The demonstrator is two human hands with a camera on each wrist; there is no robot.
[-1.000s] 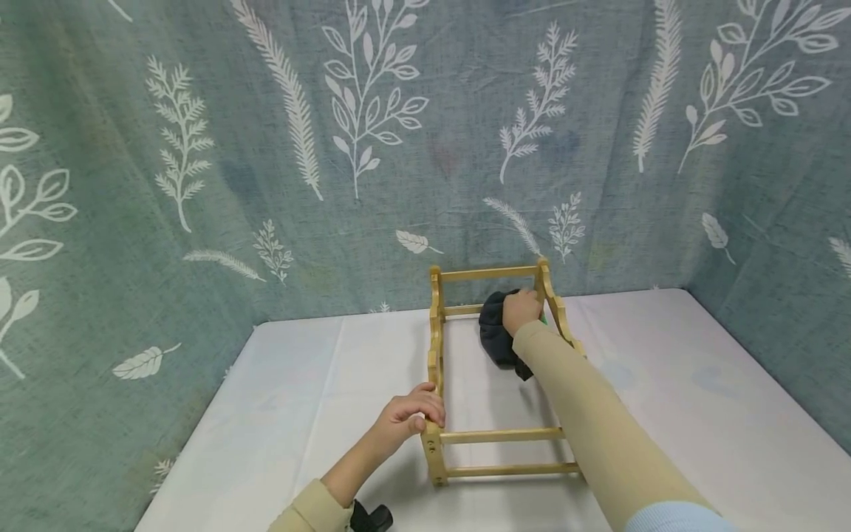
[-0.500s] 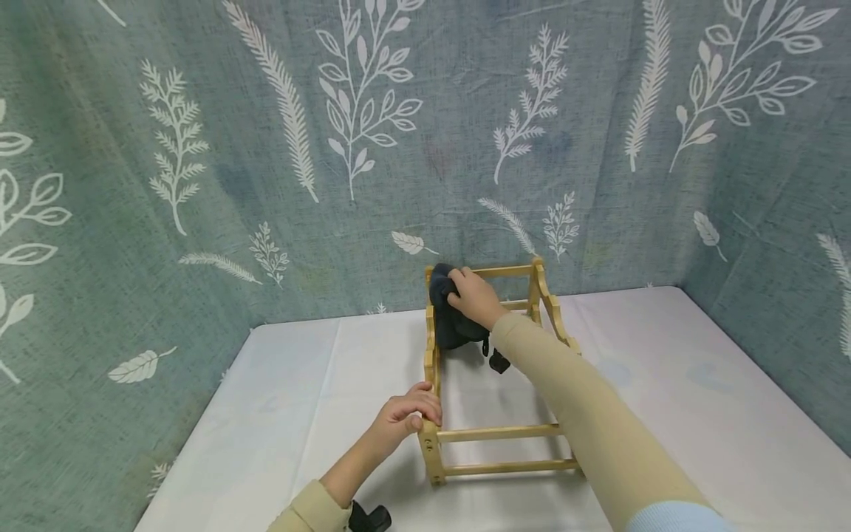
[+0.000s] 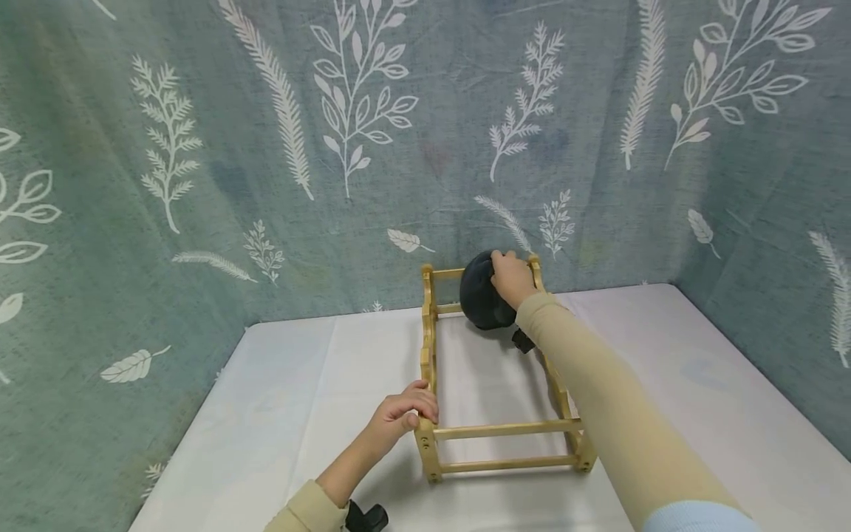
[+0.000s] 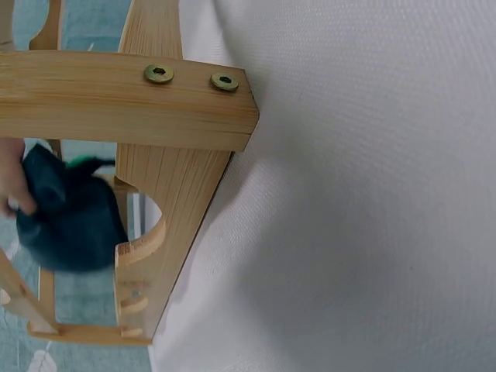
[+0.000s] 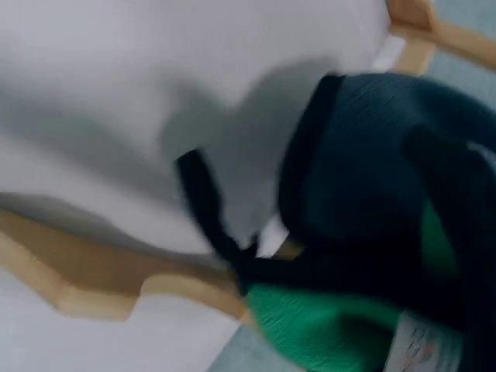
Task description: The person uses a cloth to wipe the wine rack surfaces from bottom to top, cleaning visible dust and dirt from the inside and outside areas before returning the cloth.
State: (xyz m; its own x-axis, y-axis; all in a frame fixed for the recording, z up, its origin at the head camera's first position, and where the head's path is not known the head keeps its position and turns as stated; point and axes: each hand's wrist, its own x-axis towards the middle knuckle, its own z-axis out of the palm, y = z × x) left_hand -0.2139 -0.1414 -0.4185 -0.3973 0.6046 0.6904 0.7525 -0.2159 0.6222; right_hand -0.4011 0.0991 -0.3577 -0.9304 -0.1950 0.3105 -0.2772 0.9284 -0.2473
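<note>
A dark navy cloth piece, rounded like a cap, is pinched in my right hand above the far end of a light wooden rack. In the right wrist view the cloth shows a green lining, a white tag and a dangling black strap; its exact kind is unclear. My left hand grips the rack's near left corner, fingers over the side piece and thumb in front. The left wrist view shows the rack's bolted corner, with the cloth blurred behind it.
The rack stands on a white-covered table. Behind and at the sides hangs a grey-green curtain with white leaf prints. A small black object shows beside my left sleeve.
My right hand has carried the cloth from the rack's right side to its far left corner, then back rightward and higher. The left hand has kept its grip on the rack.
</note>
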